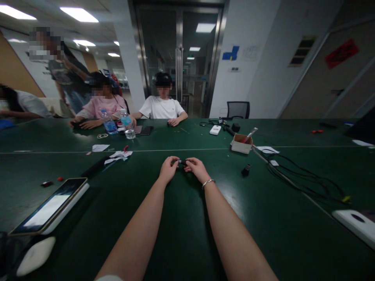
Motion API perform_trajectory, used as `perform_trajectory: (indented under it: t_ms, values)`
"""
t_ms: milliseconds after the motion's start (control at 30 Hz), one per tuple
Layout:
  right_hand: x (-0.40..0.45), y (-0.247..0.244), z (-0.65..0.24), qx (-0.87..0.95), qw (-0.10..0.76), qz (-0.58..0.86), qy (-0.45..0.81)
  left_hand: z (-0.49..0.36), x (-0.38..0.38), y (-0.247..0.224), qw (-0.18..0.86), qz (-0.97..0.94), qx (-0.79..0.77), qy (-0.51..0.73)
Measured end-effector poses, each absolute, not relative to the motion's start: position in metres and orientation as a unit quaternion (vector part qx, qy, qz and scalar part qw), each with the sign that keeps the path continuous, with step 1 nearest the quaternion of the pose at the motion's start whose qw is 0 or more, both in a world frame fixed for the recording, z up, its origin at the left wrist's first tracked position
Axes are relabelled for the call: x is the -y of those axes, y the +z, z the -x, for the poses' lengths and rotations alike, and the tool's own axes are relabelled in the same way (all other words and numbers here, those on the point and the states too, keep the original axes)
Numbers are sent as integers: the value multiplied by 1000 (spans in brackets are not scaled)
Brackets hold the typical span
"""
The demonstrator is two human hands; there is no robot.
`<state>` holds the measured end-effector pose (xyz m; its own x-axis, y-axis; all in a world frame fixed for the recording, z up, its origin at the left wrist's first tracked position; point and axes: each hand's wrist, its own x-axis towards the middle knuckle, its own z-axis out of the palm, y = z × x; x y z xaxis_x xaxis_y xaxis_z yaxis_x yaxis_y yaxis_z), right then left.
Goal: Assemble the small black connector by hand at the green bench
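Observation:
Both my hands are stretched out over the green table, pinching one small black cylindrical piece (183,162) between them. It has a pale, silvery section at its left end; its exact kind is too small to make out. My left hand (168,169) has thumb and fingertips closed on that left end. Closed around the right end are the fingers of my right hand (198,169), with a silver bracelet (208,183) at the wrist. To the right, apart from my hands, a short black object (246,170) lies on the table.
At left lie a phone on a white box (68,208), a white mouse (36,255) and paper scraps (118,156). A small cardboard box (241,147) and black cables (304,175) are at right. Across the table, people sit behind water bottles (128,125).

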<state>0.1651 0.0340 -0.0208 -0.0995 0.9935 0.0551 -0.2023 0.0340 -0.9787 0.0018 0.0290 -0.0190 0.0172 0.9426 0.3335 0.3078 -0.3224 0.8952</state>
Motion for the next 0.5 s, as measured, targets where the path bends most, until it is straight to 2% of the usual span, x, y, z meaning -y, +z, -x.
perform_trajectory:
  t_ms: [500]
  values:
    - [-35,-21,-165,478,535,411,562,0,-29,-20,325,-643,-488,493]
